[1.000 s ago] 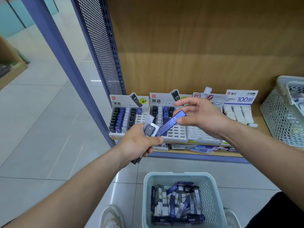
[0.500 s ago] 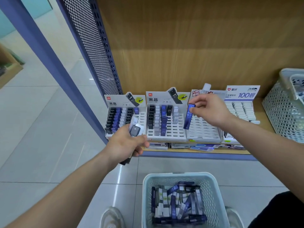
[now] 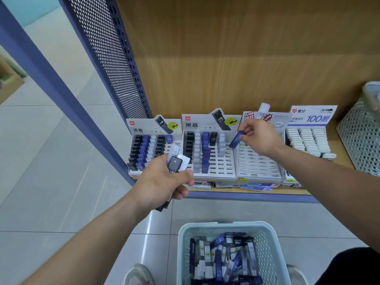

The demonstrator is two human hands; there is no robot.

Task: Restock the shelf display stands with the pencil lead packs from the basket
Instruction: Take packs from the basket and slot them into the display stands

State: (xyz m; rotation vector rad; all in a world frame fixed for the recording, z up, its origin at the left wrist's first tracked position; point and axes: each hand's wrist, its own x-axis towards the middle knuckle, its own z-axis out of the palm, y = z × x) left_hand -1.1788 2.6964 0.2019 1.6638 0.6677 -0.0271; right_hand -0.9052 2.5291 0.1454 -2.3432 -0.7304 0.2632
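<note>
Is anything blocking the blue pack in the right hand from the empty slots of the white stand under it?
Nothing visible does. The right hand pinches the blue pack over the white stand's upper left corner, and the slots beneath look empty and uncovered.

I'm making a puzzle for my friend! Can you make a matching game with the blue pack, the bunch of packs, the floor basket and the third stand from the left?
1 blue pack
2 bunch of packs
3 floor basket
4 third stand

A holds many loose packs
B pinched by the right hand
C slots look empty
D gripped in the left hand

Pairs: 1-B, 2-D, 3-A, 4-C
</note>
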